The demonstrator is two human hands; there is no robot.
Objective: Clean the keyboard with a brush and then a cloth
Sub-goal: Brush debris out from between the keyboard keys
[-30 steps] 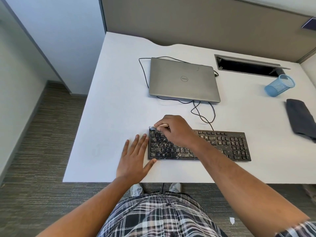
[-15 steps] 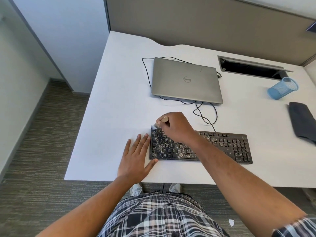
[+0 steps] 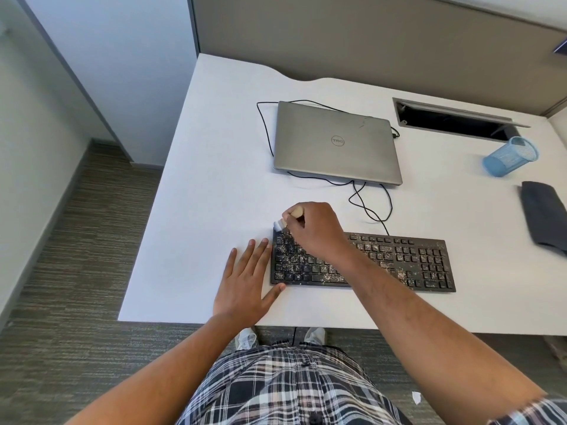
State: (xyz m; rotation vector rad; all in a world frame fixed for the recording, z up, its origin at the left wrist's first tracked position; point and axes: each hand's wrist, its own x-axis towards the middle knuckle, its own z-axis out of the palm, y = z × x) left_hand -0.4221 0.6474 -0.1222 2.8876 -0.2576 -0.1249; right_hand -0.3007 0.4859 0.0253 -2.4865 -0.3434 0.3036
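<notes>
White desk [image 3: 214,179], grey partition [image 3: 337,35], seemingly carpeted floor [image 3: 76,256].

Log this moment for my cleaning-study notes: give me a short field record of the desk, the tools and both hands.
surface: white desk
target: black keyboard, speckled with pale crumbs
tool: wooden-handled brush, bristles at keyboard's far left corner
right hand: gripping brush
left hand: flat on desk, thumb against keyboard's left end
cloth: dark folded cloth, unused, at right edge
other: closed silver laptop; blue mesh cup lying tipped
</notes>
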